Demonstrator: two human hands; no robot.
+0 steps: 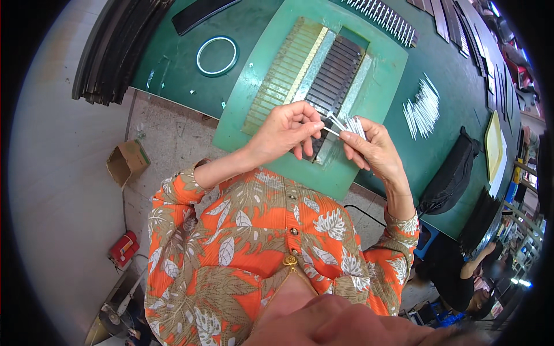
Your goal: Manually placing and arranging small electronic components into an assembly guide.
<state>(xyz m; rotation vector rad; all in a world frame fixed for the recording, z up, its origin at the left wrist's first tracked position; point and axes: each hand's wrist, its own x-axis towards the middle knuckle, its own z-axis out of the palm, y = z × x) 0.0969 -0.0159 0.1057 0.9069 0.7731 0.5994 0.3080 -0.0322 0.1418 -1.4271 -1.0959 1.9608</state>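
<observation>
Here, white sticks (355,127) between both hands (281,131) (376,150)

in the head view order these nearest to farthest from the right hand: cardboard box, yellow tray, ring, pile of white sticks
From the right hand:
1. Pile of white sticks, up and right
2. Yellow tray, farther right
3. Ring, upper left
4. Cardboard box, far left, on the floor

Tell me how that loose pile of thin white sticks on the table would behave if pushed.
The pile would probably scatter, since its pieces lie loose at mixed angles. Each piece is likely light, being so slender. They may be fairly stiff: similar sticks held in the right hand look straight.
</observation>
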